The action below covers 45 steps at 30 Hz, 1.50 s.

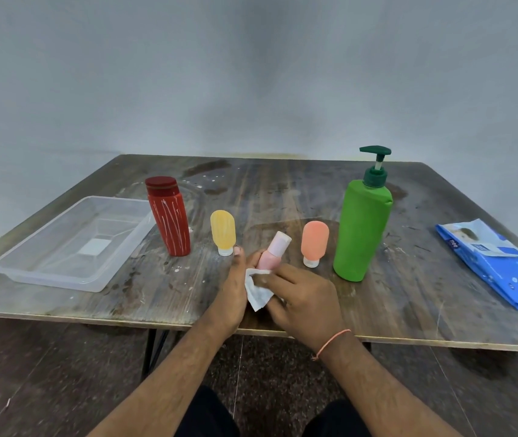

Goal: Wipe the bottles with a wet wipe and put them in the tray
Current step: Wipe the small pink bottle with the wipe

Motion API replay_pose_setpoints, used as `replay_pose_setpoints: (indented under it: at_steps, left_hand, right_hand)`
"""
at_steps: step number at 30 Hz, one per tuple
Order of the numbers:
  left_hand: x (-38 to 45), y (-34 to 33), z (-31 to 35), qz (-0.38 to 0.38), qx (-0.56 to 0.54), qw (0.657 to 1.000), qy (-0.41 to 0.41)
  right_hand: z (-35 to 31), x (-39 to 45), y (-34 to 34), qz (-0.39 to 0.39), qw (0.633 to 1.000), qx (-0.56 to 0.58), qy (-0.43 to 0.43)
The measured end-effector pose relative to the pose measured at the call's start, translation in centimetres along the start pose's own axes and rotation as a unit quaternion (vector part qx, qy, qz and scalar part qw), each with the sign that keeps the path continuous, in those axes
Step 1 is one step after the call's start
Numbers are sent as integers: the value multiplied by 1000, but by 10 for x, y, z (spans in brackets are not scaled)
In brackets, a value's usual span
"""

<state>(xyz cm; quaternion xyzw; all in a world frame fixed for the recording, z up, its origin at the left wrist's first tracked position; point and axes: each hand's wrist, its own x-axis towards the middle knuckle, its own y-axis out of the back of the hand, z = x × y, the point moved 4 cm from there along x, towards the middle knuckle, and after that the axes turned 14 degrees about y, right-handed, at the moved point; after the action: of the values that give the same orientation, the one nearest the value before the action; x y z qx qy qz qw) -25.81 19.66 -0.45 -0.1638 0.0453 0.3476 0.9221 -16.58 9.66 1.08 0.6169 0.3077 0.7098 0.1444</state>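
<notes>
Pink bottle [273,252], apparently wipe-wrapped, between both hands [270,288].

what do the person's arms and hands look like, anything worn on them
Both forearms are bare, with no sleeves in view and some hair showing. The left hand wears nothing: no glove, ring or watch shows. The right hand is also ungloved, and its wrist carries a thin orange-pink thread bracelet with a short loose end hanging off it. No other markings show.
</notes>
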Motion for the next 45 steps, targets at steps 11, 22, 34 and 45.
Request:
replay_pose_setpoints:
  at_steps: [11, 22, 34, 45]
  left_hand:
    - [4, 1, -1, 31, 142, 989, -22]
    - [5, 5, 6, 30, 62, 998, -2]
    - [-1, -1, 9, 34, 160, 986, -10]
    - [-4, -5, 11, 7, 135, 991, 7]
  right_hand:
    - [27, -3, 7, 127, 976, 62, -168]
    - [21, 0, 5, 91, 987, 71, -114]
    - [38, -6, 6, 169, 957, 82, -219]
    - [31, -4, 6, 163, 966, 85, -183]
